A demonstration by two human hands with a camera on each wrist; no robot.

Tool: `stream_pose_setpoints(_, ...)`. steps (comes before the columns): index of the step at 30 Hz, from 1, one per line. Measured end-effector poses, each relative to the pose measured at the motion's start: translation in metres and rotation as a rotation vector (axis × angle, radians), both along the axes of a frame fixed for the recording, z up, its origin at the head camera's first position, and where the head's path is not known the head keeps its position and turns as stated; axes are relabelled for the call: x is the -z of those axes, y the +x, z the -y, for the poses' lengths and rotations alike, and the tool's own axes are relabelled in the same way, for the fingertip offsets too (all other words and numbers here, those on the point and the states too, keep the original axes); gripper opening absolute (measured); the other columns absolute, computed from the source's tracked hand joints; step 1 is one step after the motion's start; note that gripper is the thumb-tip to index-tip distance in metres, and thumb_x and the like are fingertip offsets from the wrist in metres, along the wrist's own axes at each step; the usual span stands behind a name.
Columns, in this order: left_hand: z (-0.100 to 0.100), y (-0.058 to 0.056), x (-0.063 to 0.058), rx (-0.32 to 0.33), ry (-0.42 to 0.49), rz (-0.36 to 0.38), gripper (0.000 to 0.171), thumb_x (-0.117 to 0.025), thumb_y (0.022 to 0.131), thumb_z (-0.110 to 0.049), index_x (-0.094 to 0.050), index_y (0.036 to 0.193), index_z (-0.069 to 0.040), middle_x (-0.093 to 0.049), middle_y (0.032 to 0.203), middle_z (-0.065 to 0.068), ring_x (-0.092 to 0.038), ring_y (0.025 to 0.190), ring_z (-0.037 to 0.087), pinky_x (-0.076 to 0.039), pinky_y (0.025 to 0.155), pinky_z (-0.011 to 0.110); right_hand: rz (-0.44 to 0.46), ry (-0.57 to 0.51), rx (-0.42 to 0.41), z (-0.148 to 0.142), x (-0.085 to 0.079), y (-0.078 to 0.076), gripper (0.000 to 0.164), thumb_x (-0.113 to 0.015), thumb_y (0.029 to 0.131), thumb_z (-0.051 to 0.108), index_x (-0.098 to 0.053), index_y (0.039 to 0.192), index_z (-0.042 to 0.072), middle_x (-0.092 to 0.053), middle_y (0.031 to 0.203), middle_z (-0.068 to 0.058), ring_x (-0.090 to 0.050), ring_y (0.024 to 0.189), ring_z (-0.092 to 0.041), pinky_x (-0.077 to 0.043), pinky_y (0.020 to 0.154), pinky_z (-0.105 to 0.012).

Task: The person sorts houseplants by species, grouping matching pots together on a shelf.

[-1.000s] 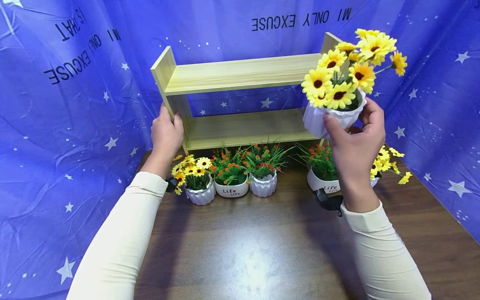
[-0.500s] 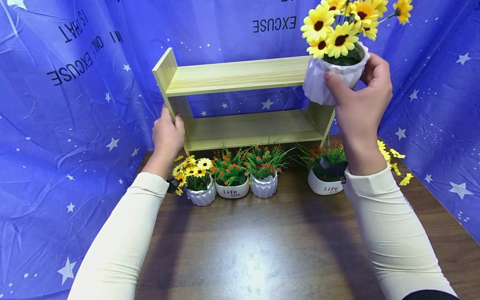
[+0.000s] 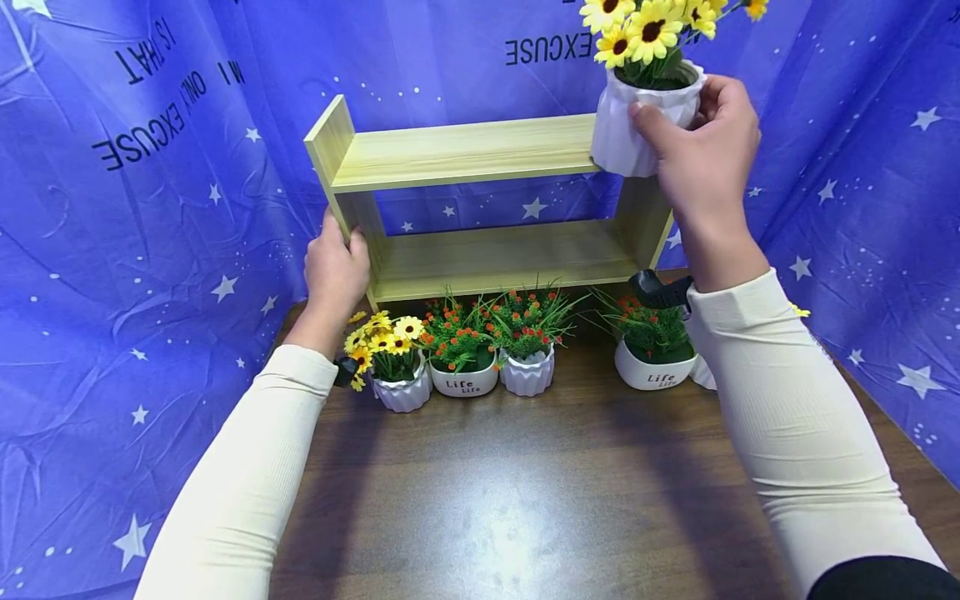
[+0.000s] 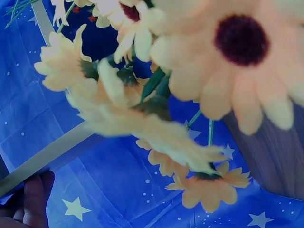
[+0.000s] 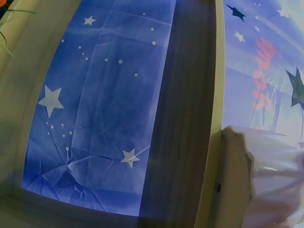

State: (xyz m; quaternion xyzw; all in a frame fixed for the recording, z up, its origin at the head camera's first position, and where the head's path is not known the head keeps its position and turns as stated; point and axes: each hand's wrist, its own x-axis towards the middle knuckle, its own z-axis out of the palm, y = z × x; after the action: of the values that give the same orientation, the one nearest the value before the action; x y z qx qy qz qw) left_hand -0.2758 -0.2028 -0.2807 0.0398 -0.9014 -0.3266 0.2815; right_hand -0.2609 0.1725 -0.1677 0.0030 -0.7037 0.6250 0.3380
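My right hand grips a white fluted flowerpot of yellow daisies, thumb on the near side. The pot is upright at the right end of the top board of a light wooden shelf rack; the upper blooms run out of the head view. In the right wrist view the pot's base sits right at the board's front edge. My left hand grips the rack's left side panel. Its fingers show under a panel edge in the left wrist view, behind large daisy blooms.
Along the rack's front stand a pot of yellow daisies, an oval "Life" pot and a fluted pot with red-flowered plants. Another "Life" pot stands right; my right sleeve partly hides a pot behind it. Blue star-print cloth surrounds the table.
My right hand has raised the daisy pot from in front of the rack, then moved it left and slightly down to the top board's right end. The left hand has kept its grip.
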Motion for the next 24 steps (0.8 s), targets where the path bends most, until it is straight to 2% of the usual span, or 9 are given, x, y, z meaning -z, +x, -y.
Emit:
stream_pose_setpoints(8, 0.000, -0.001, 0.000, 0.000, 0.001, -0.001, 0.039, -0.044, 0.102, -0.026, -0.046, 0.138, -0.011, -0.065, 0.117, 0.028, -0.061, 0.108, 0.049, -0.044, 0.085, 0.062, 0.099, 0.077, 0.021, 0.003, -0.013, -0.018, 0.050, -0.084, 0.076, 0.022, -0.058, 0.117, 0.009, -0.066, 0.105, 0.002, -0.061, 0.091, -0.006, -0.050, 0.085, -0.023)
stream_pose_setpoints(14, -0.001, 0.000, 0.000, -0.006, 0.005, 0.006, 0.039, -0.045, 0.102, -0.025, -0.046, 0.139, -0.011, -0.065, 0.118, 0.028, -0.061, 0.109, 0.049, -0.043, 0.085, 0.062, 0.192, 0.125, 0.048, 0.005, -0.016, -0.030, 0.055, -0.085, 0.076, 0.028, -0.058, 0.120, 0.010, -0.062, 0.101, 0.007, -0.058, 0.090, -0.004, -0.048, 0.086, -0.023)
stream_pose_setpoints(18, -0.002, 0.000, 0.000, -0.002, 0.000, 0.006, 0.038, -0.045, 0.103, -0.025, -0.046, 0.138, -0.011, -0.064, 0.118, 0.028, -0.060, 0.109, 0.050, -0.044, 0.085, 0.062, 0.231, 0.132, 0.049, 0.004, -0.018, -0.035, 0.050, -0.084, 0.076, 0.029, -0.057, 0.115, 0.012, -0.058, 0.097, 0.009, -0.056, 0.091, -0.005, -0.048, 0.087, -0.024)
stream_pose_setpoints(21, -0.002, 0.000, 0.000, 0.004, 0.001, 0.002, 0.038, -0.045, 0.103, -0.025, -0.046, 0.138, -0.011, -0.065, 0.118, 0.028, -0.061, 0.109, 0.049, -0.044, 0.086, 0.062, 0.268, 0.138, 0.052, 0.003, -0.021, -0.038, 0.047, -0.084, 0.076, 0.031, -0.056, 0.111, 0.016, -0.056, 0.099, 0.009, -0.055, 0.093, -0.006, -0.047, 0.089, -0.024)
stream_pose_setpoints(24, -0.001, 0.000, 0.000, 0.000, -0.001, -0.003, 0.039, -0.045, 0.103, -0.025, -0.046, 0.139, -0.012, -0.065, 0.118, 0.027, -0.061, 0.110, 0.049, -0.044, 0.086, 0.062, 0.300, 0.187, 0.068, 0.003, -0.023, -0.041, 0.050, -0.082, 0.078, 0.036, -0.055, 0.116, 0.016, -0.057, 0.107, 0.008, -0.054, 0.098, -0.006, -0.046, 0.091, -0.024)
